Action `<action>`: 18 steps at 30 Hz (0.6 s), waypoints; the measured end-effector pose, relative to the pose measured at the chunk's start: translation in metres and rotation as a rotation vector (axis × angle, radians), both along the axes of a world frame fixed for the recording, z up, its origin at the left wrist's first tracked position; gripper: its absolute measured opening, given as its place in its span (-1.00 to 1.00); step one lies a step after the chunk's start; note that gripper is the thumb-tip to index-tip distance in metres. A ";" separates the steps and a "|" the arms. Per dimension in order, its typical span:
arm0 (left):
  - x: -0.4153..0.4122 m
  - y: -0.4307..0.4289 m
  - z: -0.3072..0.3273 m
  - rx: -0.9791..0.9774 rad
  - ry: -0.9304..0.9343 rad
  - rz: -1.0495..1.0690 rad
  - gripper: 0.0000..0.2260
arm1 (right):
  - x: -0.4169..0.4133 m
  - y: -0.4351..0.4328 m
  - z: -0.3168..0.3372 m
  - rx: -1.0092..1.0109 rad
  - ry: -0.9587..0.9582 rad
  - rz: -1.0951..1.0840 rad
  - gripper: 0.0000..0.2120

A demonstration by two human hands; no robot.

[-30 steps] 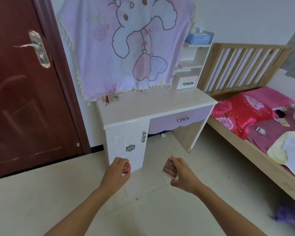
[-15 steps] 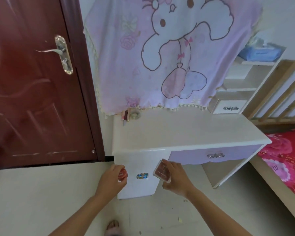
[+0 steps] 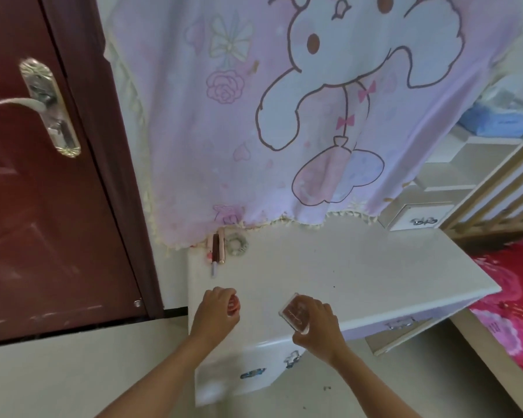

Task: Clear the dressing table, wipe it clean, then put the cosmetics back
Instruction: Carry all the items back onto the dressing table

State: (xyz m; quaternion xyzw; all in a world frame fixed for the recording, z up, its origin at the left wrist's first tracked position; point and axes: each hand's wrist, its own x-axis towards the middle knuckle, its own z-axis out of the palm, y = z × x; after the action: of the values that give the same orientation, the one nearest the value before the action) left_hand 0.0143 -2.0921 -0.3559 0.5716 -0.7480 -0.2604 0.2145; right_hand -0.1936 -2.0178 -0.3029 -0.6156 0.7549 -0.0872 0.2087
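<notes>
The white dressing table point(image 3: 360, 276) fills the middle of the view. My left hand point(image 3: 213, 316) hovers over its front left part, closed around a small round red jar point(image 3: 233, 304). My right hand point(image 3: 317, 324) is over the front edge and grips a flat clear compact point(image 3: 295, 312) with a reddish-brown inside, tilted up on edge. At the back left corner lie pink and brown lipstick tubes point(image 3: 216, 247) side by side, and a pale scrunchie point(image 3: 236, 244) rests just right of them.
A pink cartoon cloth point(image 3: 284, 116) hangs over the mirror down to the tabletop. A dark red door point(image 3: 43, 176) stands at the left. White shelves with a small drawer point(image 3: 417, 217) and a blue tissue pack point(image 3: 498, 120) are at the right, beside a wooden bed frame point(image 3: 501, 188) and red bedding point(image 3: 514, 303).
The view has come much closer to the dressing table. Both hands, still holding the jar and the compact, have moved from below the tabletop to above its front part.
</notes>
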 end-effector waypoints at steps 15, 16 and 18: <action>-0.039 -0.094 -0.020 -0.201 -0.389 0.047 -0.63 | -0.025 -0.137 -0.028 0.034 -0.045 0.080 -0.38; -0.042 -0.097 -0.022 -0.193 -0.412 0.046 -0.62 | -0.025 -0.145 -0.030 0.040 -0.040 0.128 -0.39; -0.045 -0.104 -0.028 -0.202 -0.433 0.045 -0.63 | -0.024 -0.161 -0.035 0.064 -0.031 0.237 -0.40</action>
State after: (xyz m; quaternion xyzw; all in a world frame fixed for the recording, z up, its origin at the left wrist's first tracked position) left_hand -0.0309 -2.1959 -0.3838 0.6063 -0.7858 -0.0509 0.1108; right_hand -0.2173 -2.1783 -0.3380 -0.6920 0.6760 -0.0472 0.2488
